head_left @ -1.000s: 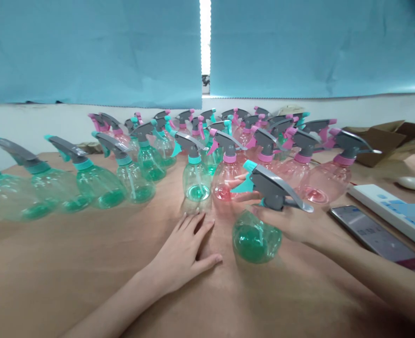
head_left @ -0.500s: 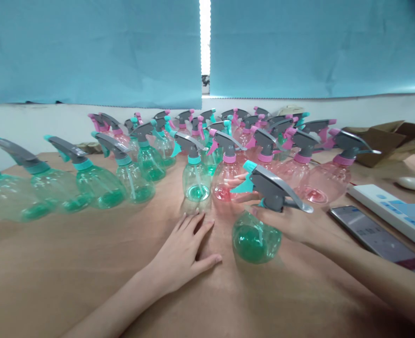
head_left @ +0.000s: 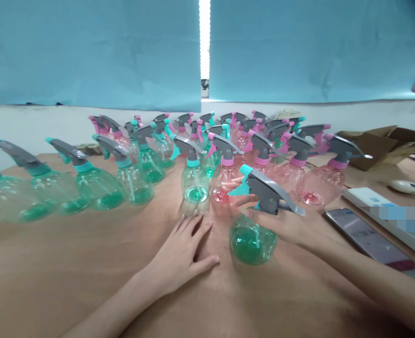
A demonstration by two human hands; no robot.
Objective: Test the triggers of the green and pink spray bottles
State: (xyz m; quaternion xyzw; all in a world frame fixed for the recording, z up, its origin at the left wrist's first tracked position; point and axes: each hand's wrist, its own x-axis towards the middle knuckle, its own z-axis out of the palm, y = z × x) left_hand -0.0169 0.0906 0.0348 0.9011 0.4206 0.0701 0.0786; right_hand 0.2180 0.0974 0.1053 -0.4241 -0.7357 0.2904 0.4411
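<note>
My right hand [head_left: 285, 224] is wrapped round the neck of a clear green spray bottle [head_left: 252, 239] with a grey trigger head [head_left: 267, 191] and teal nozzle; the bottle stands on the brown table [head_left: 70, 272]. My left hand [head_left: 181, 256] lies flat on the table just left of that bottle, fingers stretched out and holding nothing. Right behind both hands stand a green spray bottle [head_left: 194, 180] and a pink spray bottle [head_left: 224, 180].
Several green bottles [head_left: 98, 185] line the left, and several pink ones [head_left: 316, 183] fill the back right. A phone [head_left: 360, 231] and a white box [head_left: 387, 211] lie at the right. A cardboard box [head_left: 380, 141] sits at the far right, blue sheeting [head_left: 88, 47] behind.
The view has shifted slightly, so everything sits a little lower and to the left. Both hands and the held bottle keep their positions.
</note>
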